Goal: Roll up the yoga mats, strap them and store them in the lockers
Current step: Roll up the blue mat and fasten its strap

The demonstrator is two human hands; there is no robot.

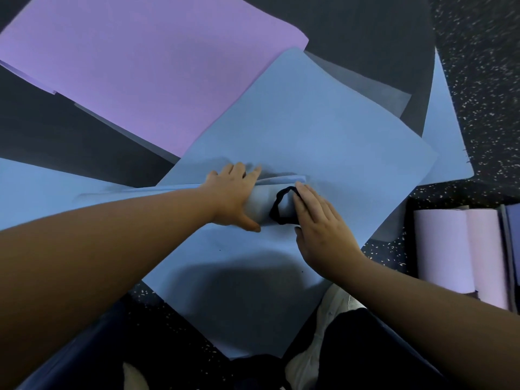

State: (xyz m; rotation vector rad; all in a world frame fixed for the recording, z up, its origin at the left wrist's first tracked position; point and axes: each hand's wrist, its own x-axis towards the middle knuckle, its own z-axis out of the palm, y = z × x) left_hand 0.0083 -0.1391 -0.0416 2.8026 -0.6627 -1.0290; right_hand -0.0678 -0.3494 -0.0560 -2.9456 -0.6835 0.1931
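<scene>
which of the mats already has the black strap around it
The rolled blue mat between the left hand and right hand; the black strap loops it. The others lie flat and unstrapped.

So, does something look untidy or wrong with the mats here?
Yes. The flat mats lie crisscrossed at different angles: the purple mat overlaps dark ones, and the blue mat lies skewed on top. The black strap sits near one end of the blue roll, not centred.
</scene>
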